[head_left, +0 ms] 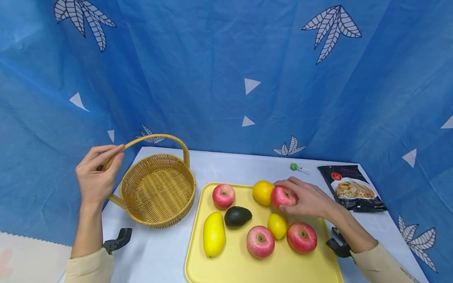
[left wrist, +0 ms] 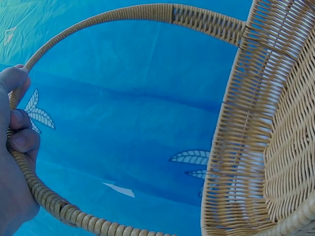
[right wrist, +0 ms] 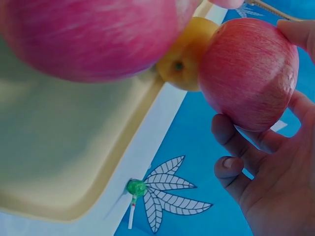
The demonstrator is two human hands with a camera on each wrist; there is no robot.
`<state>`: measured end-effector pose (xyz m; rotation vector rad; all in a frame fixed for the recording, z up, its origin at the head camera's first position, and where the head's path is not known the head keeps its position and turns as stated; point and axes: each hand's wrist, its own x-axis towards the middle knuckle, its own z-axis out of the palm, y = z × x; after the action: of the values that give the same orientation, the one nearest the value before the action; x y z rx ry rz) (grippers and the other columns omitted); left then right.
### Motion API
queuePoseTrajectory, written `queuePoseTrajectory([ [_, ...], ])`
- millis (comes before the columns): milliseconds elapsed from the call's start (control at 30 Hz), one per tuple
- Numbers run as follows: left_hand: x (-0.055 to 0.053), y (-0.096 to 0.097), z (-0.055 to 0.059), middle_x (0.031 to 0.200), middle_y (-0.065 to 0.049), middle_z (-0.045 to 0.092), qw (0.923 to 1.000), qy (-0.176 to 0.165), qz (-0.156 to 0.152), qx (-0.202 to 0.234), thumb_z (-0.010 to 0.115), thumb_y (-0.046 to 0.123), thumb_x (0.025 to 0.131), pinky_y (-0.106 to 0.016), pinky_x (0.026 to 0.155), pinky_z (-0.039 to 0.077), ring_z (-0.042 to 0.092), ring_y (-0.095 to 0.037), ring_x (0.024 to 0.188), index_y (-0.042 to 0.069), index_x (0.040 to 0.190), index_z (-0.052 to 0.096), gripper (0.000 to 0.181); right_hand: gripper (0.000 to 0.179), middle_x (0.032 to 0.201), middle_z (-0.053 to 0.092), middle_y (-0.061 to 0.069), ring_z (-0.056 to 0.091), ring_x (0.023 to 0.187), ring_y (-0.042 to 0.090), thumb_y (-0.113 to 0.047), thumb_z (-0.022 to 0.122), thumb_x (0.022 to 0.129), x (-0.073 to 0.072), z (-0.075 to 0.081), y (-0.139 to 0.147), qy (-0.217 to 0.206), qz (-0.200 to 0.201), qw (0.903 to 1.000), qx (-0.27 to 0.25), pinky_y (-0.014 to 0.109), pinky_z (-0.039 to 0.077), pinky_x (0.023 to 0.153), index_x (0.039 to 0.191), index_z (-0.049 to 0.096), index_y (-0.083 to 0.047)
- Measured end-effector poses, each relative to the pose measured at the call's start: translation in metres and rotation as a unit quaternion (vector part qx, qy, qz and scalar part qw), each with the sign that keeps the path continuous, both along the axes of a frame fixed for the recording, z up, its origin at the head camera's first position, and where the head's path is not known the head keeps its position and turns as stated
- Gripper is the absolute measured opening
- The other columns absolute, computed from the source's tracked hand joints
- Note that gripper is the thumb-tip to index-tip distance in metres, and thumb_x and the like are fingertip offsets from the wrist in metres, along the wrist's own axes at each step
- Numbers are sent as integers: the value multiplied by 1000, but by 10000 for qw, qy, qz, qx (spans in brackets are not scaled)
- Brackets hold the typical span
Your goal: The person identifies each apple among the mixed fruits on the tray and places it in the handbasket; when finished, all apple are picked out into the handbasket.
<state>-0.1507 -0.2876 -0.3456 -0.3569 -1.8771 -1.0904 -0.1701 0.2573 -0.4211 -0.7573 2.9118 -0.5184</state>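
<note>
My left hand [head_left: 97,173] grips the handle [head_left: 155,137] of a round woven basket [head_left: 192,192], whose inside is bare. In the left wrist view the fingers curl around the handle [left wrist: 98,17]. Over the far right of a yellow tray [head_left: 247,269], my right hand [head_left: 308,198] holds a red apple [head_left: 283,197] between thumb and fingers. The right wrist view shows this apple [right wrist: 248,73] beside an orange [right wrist: 182,61]. Also on the tray are more red apples [head_left: 260,241], a lemon [head_left: 277,226], a dark avocado [head_left: 238,217] and a yellow mango [head_left: 214,234].
A green lollipop [head_left: 294,166] lies behind the tray on the white table [head_left: 233,167]. At the right is a black food packet [head_left: 350,188]. A blue patterned cloth [head_left: 219,78] hangs behind the table and along its sides.
</note>
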Motion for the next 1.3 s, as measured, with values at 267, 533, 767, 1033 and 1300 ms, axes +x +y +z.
queuePoseTrajectory([
  [267, 0, -2, -1, 102, -4, 69, 10000, -37, 15, -18, 69, -13, 86, -7, 56, 38, 54, 0, 74, -10, 104, 75, 18, 66, 114, 56, -12, 57, 88, 7, -53, 80, 77, -1, 7, -8, -29, 55, 10000, -53, 27, 51, 72, 137, 57, -38],
  [533, -2, -5, -5, 102, -4, 70, 10000, -39, 25, -12, 70, -12, 86, -7, 56, 38, 54, 0, 74, -9, 104, 75, 18, 68, 116, 57, -12, 58, 89, 6, -53, 80, 77, -2, 8, -14, 79, 142, 9999, -40, 27, 52, 72, 138, 57, -36],
  [767, -3, -5, -6, 101, -7, 70, 10000, -12, -26, -19, 70, -13, 86, -8, 55, 37, 53, -1, 72, -10, 103, 75, 18, 67, 116, 57, -12, 58, 88, 6, -55, 79, 77, -3, 8, -20, 114, 182, 9998, -10, 27, 52, 71, 138, 56, -39],
  [1033, -1, -1, -1, 101, -11, 70, 10000, 78, -40, 4, 70, -14, 85, -7, 57, 39, 56, 1, 73, -11, 101, 75, 17, 67, 115, 56, -14, 57, 85, 4, -52, 79, 78, -6, 11, -34, 183, 380, 9991, -78, 24, 51, 69, 139, 56, -39],
  [1300, -1, 0, -1, 100, -11, 71, 10000, 17, 76, 41, 71, -13, 85, -5, 61, 44, 60, 1, 78, -10, 99, 76, 15, 63, 113, 55, -14, 56, 80, 1, -52, 75, 80, -12, 13, -48, 462, 717, 9964, 20, 21, 49, 66, 138, 54, -43],
])
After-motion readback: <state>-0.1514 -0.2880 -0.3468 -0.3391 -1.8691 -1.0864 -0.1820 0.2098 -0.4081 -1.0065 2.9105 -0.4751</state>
